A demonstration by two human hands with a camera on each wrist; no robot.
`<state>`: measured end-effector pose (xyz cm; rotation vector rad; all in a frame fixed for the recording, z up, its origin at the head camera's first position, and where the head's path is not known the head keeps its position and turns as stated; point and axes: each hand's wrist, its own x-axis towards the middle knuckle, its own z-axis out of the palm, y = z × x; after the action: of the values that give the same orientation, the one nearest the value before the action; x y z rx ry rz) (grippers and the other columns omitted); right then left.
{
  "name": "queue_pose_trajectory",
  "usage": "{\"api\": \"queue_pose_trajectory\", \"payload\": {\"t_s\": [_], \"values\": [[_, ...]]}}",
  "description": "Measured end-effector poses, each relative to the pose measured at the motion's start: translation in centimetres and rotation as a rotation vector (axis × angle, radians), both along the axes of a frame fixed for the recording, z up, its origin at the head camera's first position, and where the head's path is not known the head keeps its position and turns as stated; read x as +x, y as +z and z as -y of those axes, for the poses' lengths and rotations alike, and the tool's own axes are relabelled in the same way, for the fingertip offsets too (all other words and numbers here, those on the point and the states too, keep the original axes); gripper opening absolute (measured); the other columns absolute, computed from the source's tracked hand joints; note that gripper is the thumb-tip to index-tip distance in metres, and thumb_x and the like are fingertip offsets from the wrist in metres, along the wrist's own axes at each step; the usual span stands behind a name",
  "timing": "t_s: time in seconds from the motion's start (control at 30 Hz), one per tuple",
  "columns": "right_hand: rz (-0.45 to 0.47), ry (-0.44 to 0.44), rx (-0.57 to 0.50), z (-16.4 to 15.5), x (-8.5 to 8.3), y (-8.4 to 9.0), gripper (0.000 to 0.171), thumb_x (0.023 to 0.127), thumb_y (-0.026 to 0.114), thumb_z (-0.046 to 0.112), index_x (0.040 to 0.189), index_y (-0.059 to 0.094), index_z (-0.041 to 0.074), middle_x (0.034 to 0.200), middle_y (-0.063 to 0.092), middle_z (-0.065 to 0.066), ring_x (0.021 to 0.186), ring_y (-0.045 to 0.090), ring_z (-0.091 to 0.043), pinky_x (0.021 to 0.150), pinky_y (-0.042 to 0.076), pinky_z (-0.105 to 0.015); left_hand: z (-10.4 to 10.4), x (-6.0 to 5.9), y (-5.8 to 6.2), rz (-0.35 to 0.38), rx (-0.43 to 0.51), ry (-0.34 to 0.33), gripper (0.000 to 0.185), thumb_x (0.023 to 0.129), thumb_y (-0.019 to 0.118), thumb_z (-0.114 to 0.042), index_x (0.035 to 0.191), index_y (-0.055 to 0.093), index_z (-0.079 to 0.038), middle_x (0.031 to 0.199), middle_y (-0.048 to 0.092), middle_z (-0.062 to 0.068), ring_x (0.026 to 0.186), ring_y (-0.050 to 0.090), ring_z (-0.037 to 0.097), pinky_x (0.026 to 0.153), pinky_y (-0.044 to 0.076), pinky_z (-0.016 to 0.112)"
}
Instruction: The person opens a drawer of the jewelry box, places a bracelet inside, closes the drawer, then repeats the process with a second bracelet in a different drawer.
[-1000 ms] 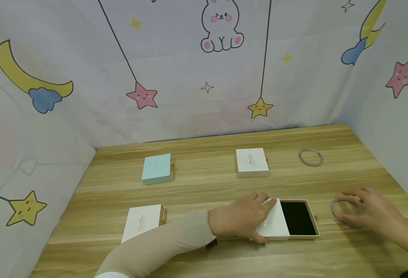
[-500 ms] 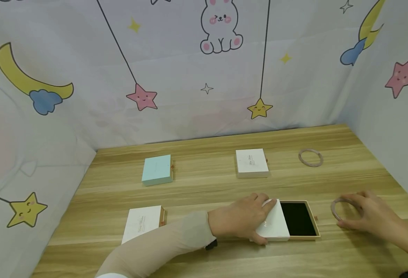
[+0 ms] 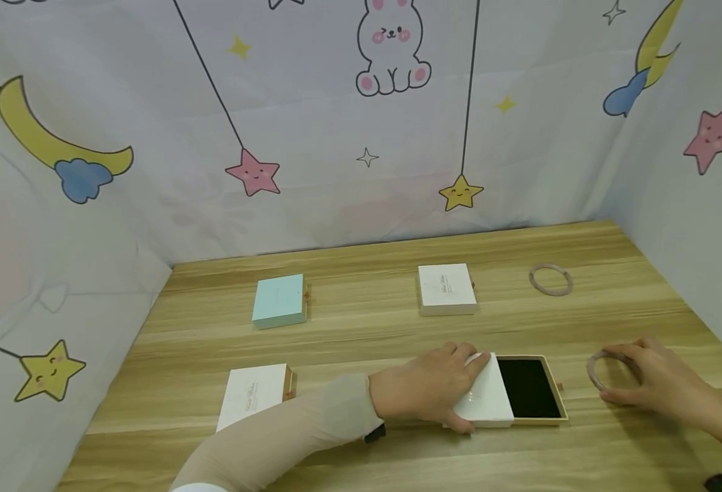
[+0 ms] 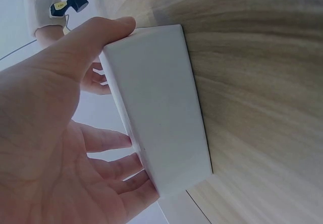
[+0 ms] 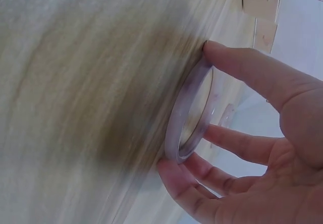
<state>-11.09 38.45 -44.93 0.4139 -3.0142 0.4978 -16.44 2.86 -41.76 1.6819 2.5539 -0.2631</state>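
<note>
My left hand (image 3: 455,391) grips the white sleeve (image 3: 487,400) of a drawer box near the table's front; thumb and fingers clamp its two sides (image 4: 156,118). The box's inner tray (image 3: 528,387), lined in black, sticks out to the right and shows nothing inside. To its right my right hand (image 3: 630,377) pinches a pale pink translucent bangle (image 3: 596,369) by its rim, against the wooden table (image 3: 361,335). In the right wrist view the bangle (image 5: 187,120) sits between one finger on top and the other fingers below.
A teal box (image 3: 279,299) and a white box (image 3: 447,288) lie shut at the back, another white box (image 3: 252,394) at the front left. A second bangle (image 3: 550,279) lies at the back right. Printed cloth walls close in three sides.
My right hand has come down from hovering with spread fingers and closed on the bangle's rim. The left hand and the box have stayed put.
</note>
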Motion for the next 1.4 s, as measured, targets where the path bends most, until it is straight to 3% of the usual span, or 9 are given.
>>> {"api": "queue_pose_trajectory", "payload": {"t_s": [0.2,0.5,0.77,0.97,1.4], "values": [[0.003,-0.015,0.008,0.0,-0.3,0.3,0.070,0.057,0.097,0.027,0.107,0.067,-0.011,0.090,0.064,-0.014,0.084,0.053,-0.030,0.062,0.048,-0.040,-0.1,0.0,0.0,-0.007,-0.004,-0.003,0.105,0.082,0.066,-0.070,0.154,0.033,-0.002,0.144,0.045,0.012,0.123,0.050,0.020,0.104,0.038,0.024],[0.001,-0.040,0.015,0.0,-0.2,0.0,0.069,0.056,0.097,0.032,0.104,0.069,-0.008,0.075,0.050,0.000,0.073,0.042,-0.018,0.056,0.036,-0.028,-0.2,-0.1,0.0,-0.021,-0.001,-0.010,0.105,0.081,0.066,-0.070,0.153,0.034,-0.002,0.142,0.046,0.012,0.122,0.051,0.019,0.104,0.038,0.023],[-0.001,-0.043,0.009,0.0,-0.4,0.3,0.067,0.055,0.097,0.032,0.101,0.069,-0.007,0.080,0.060,-0.009,0.076,0.053,-0.025,0.059,0.047,-0.040,-0.2,-0.1,0.1,-0.007,0.000,-0.012,0.105,0.081,0.067,-0.070,0.153,0.034,-0.001,0.142,0.046,0.012,0.123,0.050,0.019,0.104,0.038,0.024],[-0.014,-0.064,0.004,0.2,-0.3,0.6,0.067,0.055,0.096,0.030,0.102,0.067,-0.009,0.083,0.060,-0.017,0.077,0.057,-0.032,0.061,0.049,-0.048,-0.2,-0.1,0.1,-0.010,-0.009,-0.013,0.105,0.082,0.066,-0.070,0.153,0.034,-0.001,0.144,0.045,0.012,0.123,0.049,0.019,0.104,0.038,0.024],[-0.028,-0.095,-0.003,0.7,-0.3,1.4,0.065,0.054,0.095,0.027,0.103,0.069,-0.006,0.085,0.060,-0.015,0.080,0.056,-0.033,0.060,0.046,-0.043,0.0,0.0,0.1,-0.019,0.001,-0.004,0.104,0.081,0.067,-0.070,0.153,0.035,-0.002,0.142,0.046,0.012,0.121,0.051,0.019,0.104,0.038,0.023]]}}
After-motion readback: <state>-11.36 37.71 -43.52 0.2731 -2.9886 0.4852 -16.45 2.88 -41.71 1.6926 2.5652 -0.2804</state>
